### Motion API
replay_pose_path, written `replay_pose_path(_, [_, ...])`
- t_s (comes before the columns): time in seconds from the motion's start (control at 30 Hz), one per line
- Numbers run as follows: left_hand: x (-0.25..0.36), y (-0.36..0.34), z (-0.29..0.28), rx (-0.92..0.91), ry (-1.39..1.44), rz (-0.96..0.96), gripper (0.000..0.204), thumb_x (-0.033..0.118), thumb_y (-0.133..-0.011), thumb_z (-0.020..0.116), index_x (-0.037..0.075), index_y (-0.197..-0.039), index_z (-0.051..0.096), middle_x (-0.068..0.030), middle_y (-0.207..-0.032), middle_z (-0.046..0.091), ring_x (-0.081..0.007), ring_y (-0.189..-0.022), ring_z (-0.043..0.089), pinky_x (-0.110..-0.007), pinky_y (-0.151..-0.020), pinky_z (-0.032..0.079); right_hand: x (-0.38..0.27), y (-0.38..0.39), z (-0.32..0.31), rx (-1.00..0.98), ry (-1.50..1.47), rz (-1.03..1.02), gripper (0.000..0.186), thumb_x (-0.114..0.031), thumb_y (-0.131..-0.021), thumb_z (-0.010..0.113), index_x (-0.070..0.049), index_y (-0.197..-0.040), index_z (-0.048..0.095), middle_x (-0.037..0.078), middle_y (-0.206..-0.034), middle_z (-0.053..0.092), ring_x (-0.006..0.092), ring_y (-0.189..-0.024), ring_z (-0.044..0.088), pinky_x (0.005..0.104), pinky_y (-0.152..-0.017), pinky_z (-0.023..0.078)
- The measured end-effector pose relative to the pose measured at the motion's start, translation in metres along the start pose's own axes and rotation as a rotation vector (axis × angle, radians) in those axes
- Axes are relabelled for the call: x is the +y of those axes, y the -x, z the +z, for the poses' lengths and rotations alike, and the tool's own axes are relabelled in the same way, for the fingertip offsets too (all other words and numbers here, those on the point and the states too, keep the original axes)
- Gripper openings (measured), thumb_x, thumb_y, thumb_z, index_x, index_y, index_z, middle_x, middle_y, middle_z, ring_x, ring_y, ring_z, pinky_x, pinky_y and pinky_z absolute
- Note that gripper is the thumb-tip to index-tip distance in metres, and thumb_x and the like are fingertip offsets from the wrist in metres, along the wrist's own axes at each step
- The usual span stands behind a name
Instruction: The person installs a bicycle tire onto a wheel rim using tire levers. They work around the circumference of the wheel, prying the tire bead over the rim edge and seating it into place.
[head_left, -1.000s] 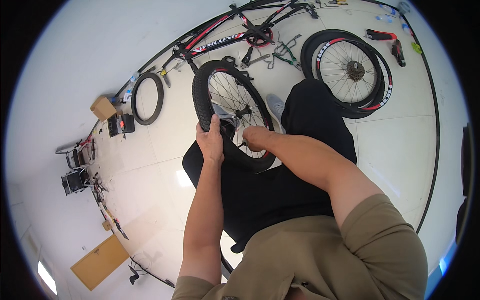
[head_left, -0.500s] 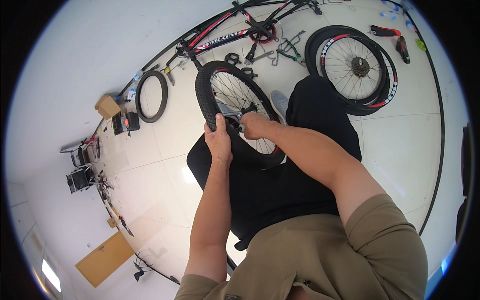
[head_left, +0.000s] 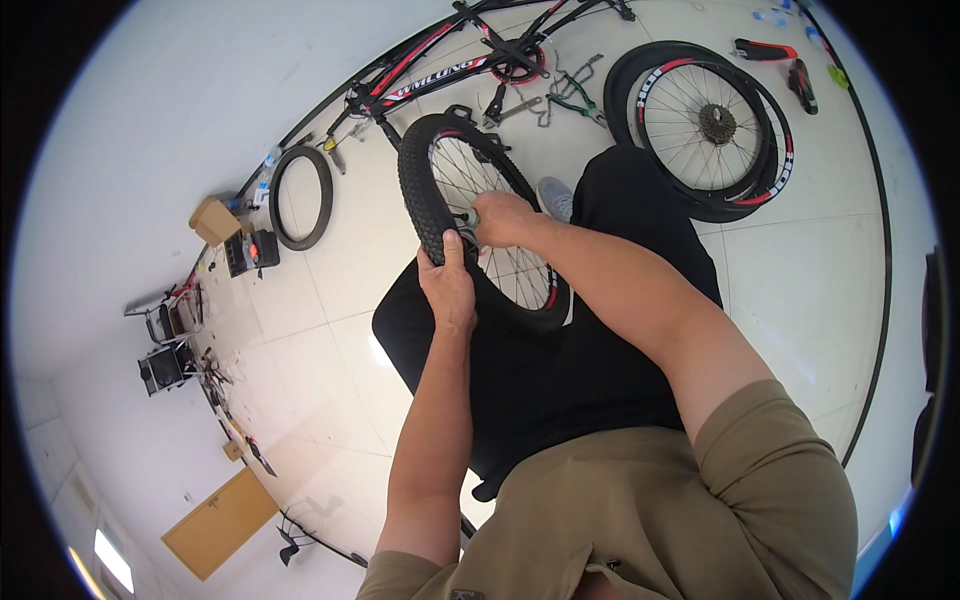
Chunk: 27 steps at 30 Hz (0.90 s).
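Observation:
A bicycle wheel (head_left: pixel 425 190) with a knobby black tyre stands tilted between my legs, its lower part against my dark trousers. My left hand (head_left: pixel 448 285) grips the near left side of the tyre, thumb on top. Over the spokes, just inside the rim, my right hand (head_left: pixel 503 218) is closed round a small silver-grey tool (head_left: pixel 466 217); its kind is hard to make out because my fingers cover most of it. The wheel's hub is hidden behind my right hand and forearm.
Beyond the wheel lies a black and red bicycle frame (head_left: pixel 435 82). A rear wheel with a cassette (head_left: pixel 717 124) rests on a loose tyre at the right. Green-handled pliers (head_left: pixel 570 105) and a chain are near the frame. Another tyre (head_left: pixel 328 200) and a toolbox (head_left: pixel 252 252) are at the left.
My right hand has moved up and slightly left over the spokes with the tool. My left hand and the wheel have shifted a little to the right.

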<state>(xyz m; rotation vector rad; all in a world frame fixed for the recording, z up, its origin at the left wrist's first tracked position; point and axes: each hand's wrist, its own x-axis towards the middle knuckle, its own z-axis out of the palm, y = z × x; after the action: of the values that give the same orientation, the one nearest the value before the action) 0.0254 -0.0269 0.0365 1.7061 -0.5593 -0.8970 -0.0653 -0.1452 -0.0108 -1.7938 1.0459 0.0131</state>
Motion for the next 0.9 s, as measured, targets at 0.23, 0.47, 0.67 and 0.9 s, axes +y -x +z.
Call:
replay_pose_path(0.23, [-0.002,0.000,-0.004,0.033,-0.036,-0.007,0.033,0.034,-0.101,0.065,0.004,-0.113,0.057,-0.0027,-0.089,0.063,-0.0121,-0.074,0.058,-0.028,-0.066,0.050,-0.012,0.002,-0.003,-0.041,-0.115,0.109,0.032,-0.016,-0.082,0.066,-0.002,-0.109,0.073,0.022,-0.113,0.071,0.0371,-0.110,0.068,0.0444,-0.093,0.054])
replay_pose_path(0.47, [0.001,0.002,-0.001,0.032,-0.051,-0.011,0.032,0.033,-0.101,0.065,0.004,-0.112,0.057,-0.0027,-0.090,0.063,-0.0117,-0.074,0.058,-0.028,-0.066,0.050,-0.011,-0.007,-0.009,0.043,-0.249,0.180,0.026,-0.022,-0.082,0.067,0.001,-0.095,0.072,0.020,-0.087,0.072,0.0321,-0.063,0.072,0.0405,-0.056,0.058])
replay_pose_path(0.67, [0.002,0.005,0.007,0.015,-0.105,0.025,0.033,0.032,-0.100,0.067,0.004,-0.114,0.057,-0.0017,-0.091,0.063,-0.0111,-0.074,0.057,-0.028,-0.065,0.050,-0.004,-0.020,-0.010,0.061,-0.579,0.246,0.026,-0.019,-0.084,0.067,0.005,-0.094,0.069,0.019,-0.083,0.071,0.0281,-0.058,0.069,0.0412,-0.054,0.056])
replay_pose_path(0.9, [-0.002,0.004,0.010,0.026,-0.065,0.050,0.036,0.033,-0.099,0.068,0.004,-0.116,0.056,-0.0018,-0.090,0.062,-0.0122,-0.072,0.058,-0.029,-0.063,0.051,0.000,-0.027,-0.015,0.179,-0.973,0.405,0.024,-0.014,-0.085,0.062,0.010,-0.087,0.063,0.018,-0.074,0.065,0.0269,-0.055,0.064,0.0410,-0.048,0.050])
